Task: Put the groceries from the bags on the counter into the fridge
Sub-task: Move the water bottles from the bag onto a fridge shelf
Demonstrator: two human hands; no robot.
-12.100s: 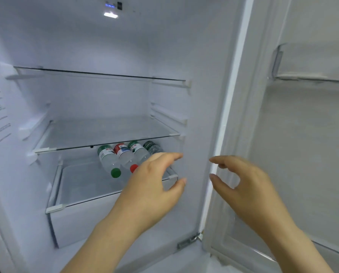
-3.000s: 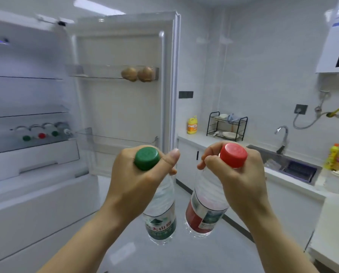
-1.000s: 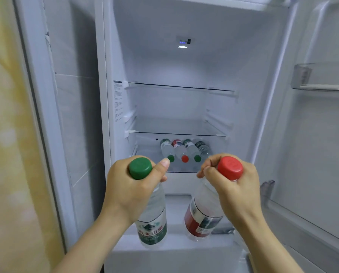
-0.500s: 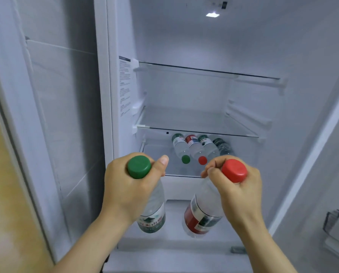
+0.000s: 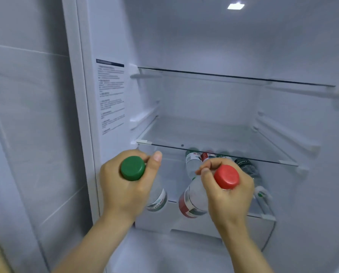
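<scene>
As things stand: loading step, fridge (image 5: 204,103) open.
Left hand (image 5: 125,188): grips green-cap bottle (image 5: 132,168), near left.
Right hand (image 5: 228,196): grips red-cap bottle (image 5: 192,201), near right.
Next: likely lay both beside stored bottles (image 5: 192,164).

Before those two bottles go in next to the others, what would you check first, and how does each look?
1. Fridge open: ok.
2. Left hand grips the green-capped bottle at the neck: ok.
3. Right hand grips the red-capped bottle at the neck: ok.
4. Both caps on: ok.
5. Room beside the lying bottles: bare space to their left, ok; their right side is partly hidden behind the right hand, cannot tell.
6. Clearance under the glass shelf for the held bottles: cannot tell.
</scene>
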